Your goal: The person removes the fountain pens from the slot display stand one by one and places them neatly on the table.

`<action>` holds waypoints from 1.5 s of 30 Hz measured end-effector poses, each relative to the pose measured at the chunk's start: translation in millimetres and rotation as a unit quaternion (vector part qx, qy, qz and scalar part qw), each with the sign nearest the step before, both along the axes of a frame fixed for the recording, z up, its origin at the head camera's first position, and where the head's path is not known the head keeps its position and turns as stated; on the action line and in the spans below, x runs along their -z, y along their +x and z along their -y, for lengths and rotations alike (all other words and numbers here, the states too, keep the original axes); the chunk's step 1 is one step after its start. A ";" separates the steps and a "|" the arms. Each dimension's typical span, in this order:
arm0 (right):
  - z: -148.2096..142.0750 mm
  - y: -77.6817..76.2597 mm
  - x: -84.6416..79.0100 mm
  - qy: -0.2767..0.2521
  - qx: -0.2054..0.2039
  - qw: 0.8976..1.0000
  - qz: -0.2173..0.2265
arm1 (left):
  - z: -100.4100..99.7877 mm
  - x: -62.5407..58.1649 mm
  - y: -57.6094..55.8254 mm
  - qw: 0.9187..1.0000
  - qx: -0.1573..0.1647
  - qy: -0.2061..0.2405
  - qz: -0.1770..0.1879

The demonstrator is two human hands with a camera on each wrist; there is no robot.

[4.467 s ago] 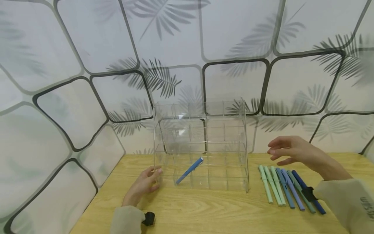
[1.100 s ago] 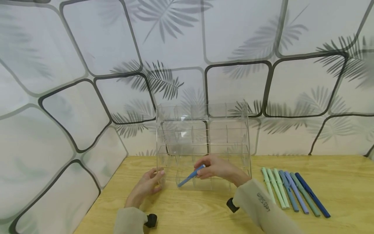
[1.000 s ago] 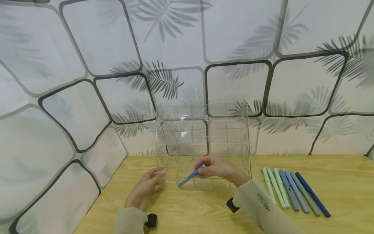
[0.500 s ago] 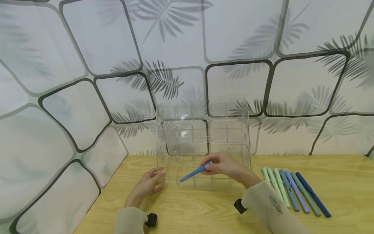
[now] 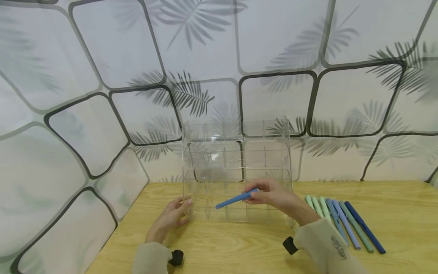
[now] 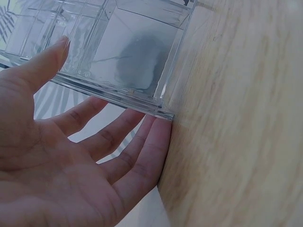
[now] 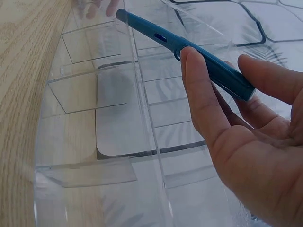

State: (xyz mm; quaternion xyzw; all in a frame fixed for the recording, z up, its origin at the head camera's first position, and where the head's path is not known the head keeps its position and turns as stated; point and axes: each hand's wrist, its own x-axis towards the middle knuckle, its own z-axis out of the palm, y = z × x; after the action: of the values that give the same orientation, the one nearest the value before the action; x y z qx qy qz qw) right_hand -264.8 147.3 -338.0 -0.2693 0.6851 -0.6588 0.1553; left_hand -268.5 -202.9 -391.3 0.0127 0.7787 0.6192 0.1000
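Note:
A clear acrylic organizer (image 5: 236,163) with tiers of small compartments stands on the table against the wall. My left hand (image 5: 172,217) holds its left side near the bottom; in the left wrist view, thumb and fingers (image 6: 128,137) lie on opposite faces of the side panel. My right hand (image 5: 273,196) pinches a blue pen (image 5: 236,198) by its cap end, before the lower tiers. The pen slants, its free end pointing left and slightly down in the head view. In the right wrist view the pen (image 7: 165,40) looks teal, with its clip and a small window in the barrel showing.
To the right, several pens lie side by side on the wooden table (image 5: 222,251): pale green ones (image 5: 324,207), a grey-blue one (image 5: 337,220), a lilac one (image 5: 349,228), a grey-green one (image 5: 359,230) and a dark blue one (image 5: 366,228). A leaf-patterned wall rises behind.
My right hand came from above the pens on the right and took the blue pen resting in a lower compartment. It has since drawn the pen rightward and up. The left hand stays put.

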 end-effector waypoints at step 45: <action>-77.5 28.2 -8.0 -0.048 0.010 0.999 -0.017 | 0.0 0.6 1.5 1.000 -0.002 -0.009 -0.006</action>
State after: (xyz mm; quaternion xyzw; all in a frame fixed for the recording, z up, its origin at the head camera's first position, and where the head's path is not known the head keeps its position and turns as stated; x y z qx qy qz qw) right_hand -236.6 224.9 -329.9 -0.2809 0.6579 -0.6877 0.1242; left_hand -266.9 -202.9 -391.9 0.0144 0.7848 0.6124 0.0941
